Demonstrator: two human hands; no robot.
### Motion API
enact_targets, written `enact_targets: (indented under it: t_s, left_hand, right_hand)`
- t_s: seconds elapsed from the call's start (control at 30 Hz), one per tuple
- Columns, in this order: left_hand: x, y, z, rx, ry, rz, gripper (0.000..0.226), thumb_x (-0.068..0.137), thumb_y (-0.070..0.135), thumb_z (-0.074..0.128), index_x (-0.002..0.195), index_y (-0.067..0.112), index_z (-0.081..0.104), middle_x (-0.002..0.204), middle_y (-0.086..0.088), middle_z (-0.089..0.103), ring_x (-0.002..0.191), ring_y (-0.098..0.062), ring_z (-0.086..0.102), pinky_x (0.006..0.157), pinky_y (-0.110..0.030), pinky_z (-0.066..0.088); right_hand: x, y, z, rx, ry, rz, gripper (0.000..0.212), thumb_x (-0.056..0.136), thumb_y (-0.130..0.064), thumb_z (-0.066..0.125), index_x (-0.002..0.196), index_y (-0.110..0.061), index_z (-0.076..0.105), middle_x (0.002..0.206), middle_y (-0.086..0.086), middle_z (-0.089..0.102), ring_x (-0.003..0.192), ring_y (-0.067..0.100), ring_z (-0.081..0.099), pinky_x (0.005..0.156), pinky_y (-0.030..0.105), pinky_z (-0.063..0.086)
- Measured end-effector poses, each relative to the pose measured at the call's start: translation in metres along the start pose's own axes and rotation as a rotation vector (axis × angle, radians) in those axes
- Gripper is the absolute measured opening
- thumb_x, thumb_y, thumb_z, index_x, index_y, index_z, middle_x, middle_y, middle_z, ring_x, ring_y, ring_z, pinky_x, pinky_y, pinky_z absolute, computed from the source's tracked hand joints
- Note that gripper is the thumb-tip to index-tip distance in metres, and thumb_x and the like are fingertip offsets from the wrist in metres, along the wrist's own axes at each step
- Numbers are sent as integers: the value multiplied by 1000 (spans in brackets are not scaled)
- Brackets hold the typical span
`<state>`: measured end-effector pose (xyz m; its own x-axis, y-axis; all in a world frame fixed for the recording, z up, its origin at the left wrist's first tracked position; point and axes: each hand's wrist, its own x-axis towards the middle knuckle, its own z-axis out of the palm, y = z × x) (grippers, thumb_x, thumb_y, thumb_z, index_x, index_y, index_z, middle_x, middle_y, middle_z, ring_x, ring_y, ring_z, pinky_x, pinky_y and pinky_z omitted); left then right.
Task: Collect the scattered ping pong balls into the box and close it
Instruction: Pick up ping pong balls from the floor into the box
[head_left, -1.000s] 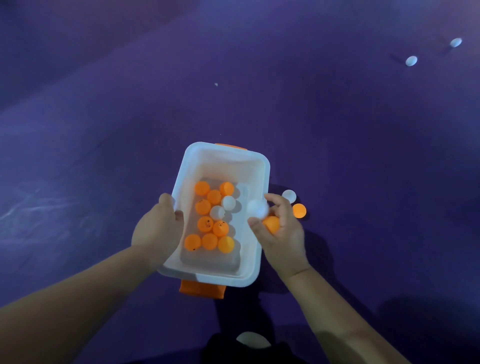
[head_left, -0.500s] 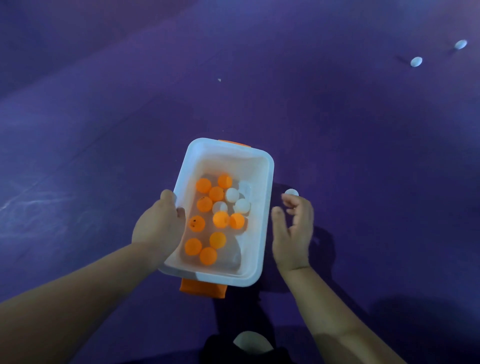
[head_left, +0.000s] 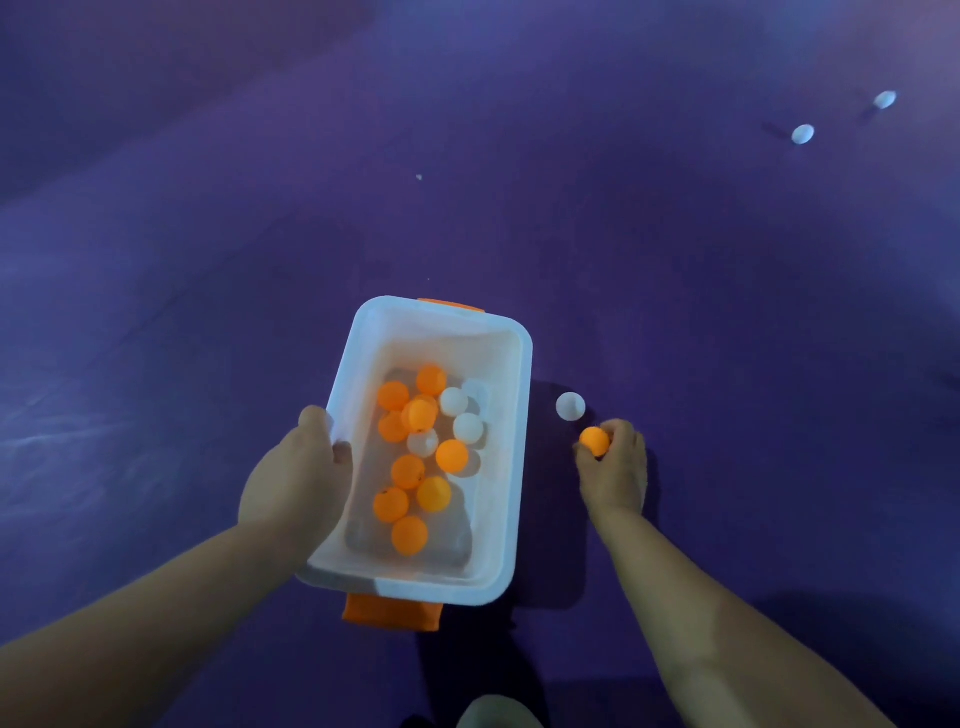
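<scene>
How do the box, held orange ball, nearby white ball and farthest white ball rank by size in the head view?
1. box
2. nearby white ball and held orange ball: alike
3. farthest white ball: looks smallest, perhaps only from distance

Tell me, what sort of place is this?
Likely a table tennis hall, though I can't be sure: a purple sports-style floor, loose white balls lying across it, and a white box holding orange and white ping pong balls.

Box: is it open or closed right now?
Open. No lid covers the box; orange and white balls show inside; left hand grips its rim.
</scene>
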<state>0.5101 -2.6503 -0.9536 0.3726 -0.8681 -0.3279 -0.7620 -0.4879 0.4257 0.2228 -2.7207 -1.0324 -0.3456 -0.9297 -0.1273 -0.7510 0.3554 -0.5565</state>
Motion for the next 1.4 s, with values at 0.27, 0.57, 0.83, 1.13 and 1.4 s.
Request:
enact_targets:
  t_s: [0.27,0.57,0.83,1.13,1.4]
  left_hand:
    - [-1,2,-1,-10,13,-11,12,98,19,38,89,13,36,68,1,49,54,-15,49,44,-27,28]
    - [-1,1,-2,-14,4,-15,10,99,22,39,91,16,37,70,4,51,55,-12,52,43,-23,33]
    - [1,3,-12,-65,-57,-32,12,98,23,39,88,19,37,72,5,51,56,-8,51,45,-21,35]
    - [33,18,-101,-17,6,121,9,97,27,42,100,19,41,86,3,55,68,-20,56,57,-35,45]
    - [10,15,-236,-182,50,-104,11,98,26,40,100,15,40,79,1,52,66,-24,54,52,-32,35]
  right_hand:
    - [13,-17,-4,92,1,34,37,82,-12,57,118,-16,49,103,-5,49,89,22,56,66,29,37]
    - [21,-56,-4,-32,-4,-47,27,88,-40,58,104,-20,50,84,-7,62,78,20,62,63,30,44]
    - [-33,-150,-20,503,55,-533,40,80,-49,56,110,-23,50,101,-21,52,91,3,55,74,16,48]
    - [-19,-238,-8,230,128,-763,18,87,-21,57,93,-8,67,92,1,68,90,10,53,82,28,46]
    - [-73,-365,-76,156,-80,-631,29,89,-30,45,90,-12,68,86,-3,65,83,15,57,69,28,48]
